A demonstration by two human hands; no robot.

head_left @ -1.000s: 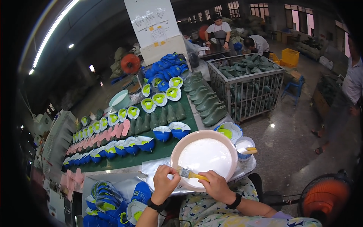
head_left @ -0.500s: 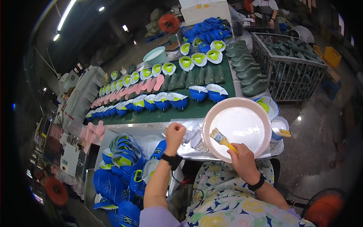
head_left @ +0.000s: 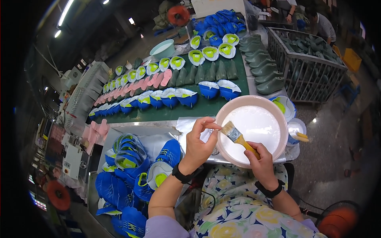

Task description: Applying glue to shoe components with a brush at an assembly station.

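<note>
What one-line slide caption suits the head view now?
Right hand holds a yellow-handled brush over a pink basin of white liquid, left hand near its bristles.

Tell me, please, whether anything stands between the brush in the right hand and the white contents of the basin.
Nothing visible does: the right hand holds the brush above the basin, whose white contents lie uncovered. The left hand is at the bristle tips.

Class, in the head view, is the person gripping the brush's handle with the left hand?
No: the right hand grips the brush by its yellow handle, while the left hand is at the bristle end.
</note>
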